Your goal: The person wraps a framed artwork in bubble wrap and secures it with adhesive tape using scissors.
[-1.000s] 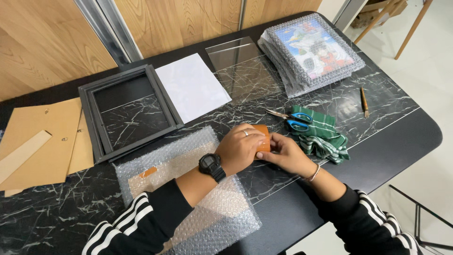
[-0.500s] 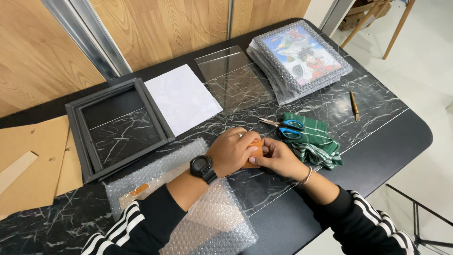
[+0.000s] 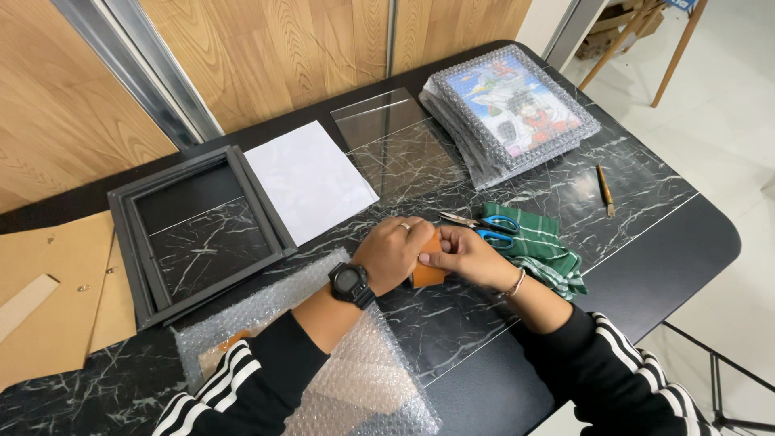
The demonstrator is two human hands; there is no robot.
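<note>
On the dark marble desk the bubble wrap stays put; the left hand has slid over the right hand, fingers of both seemingly pinching the small orange-brown piece between them.

1. Table: glossy black marble-look top, white veining.
2. Frame: matt dark grey.
3. Sheet: matt white paper.
4. Pane: clear, smooth, reflective.
5. Bubble wrap: clear, dimpled plastic.
6. Cloth: green woven fabric.
7. Backing board: matt brown cardboard.
</note>
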